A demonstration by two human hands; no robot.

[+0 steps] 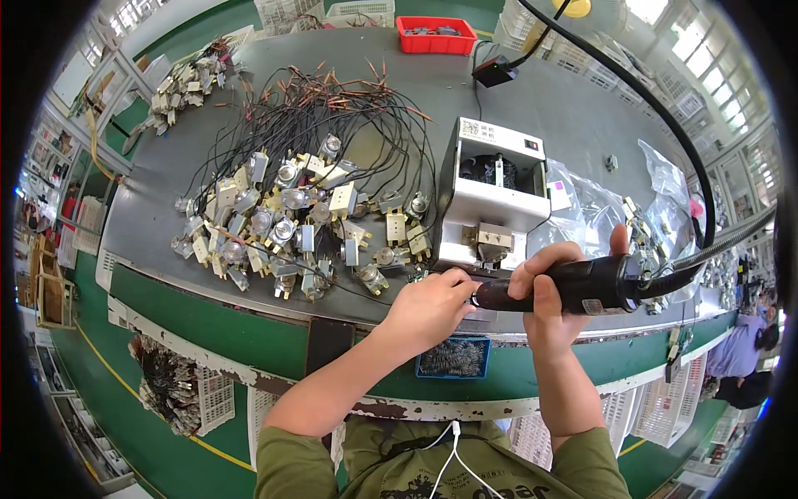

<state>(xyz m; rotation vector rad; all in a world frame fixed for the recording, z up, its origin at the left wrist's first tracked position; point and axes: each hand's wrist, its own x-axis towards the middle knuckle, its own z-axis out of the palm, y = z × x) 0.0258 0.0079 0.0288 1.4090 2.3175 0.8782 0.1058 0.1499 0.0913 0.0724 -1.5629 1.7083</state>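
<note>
My right hand [550, 303] is wrapped round a black electric screwdriver [594, 285], held nearly level with its tip toward the left. At that tip my left hand [428, 308] is closed in a pinch; the small piece between its fingers is mostly hidden. Just beyond both hands stands a white and black screw feeder [505, 208]. To the left lies a heap of small lamp-like parts [283, 229] with clear round heads, cream and grey blocks and black wires ending in copper tips.
A blue tray [453, 377] of small metal pieces sits below the bench edge, beside a dark flat panel [329, 345]. Clear plastic bags [582, 208] and more parts lie right of the feeder. A red bin [436, 41] stands far back. A thick black cable [665, 116] arches overhead.
</note>
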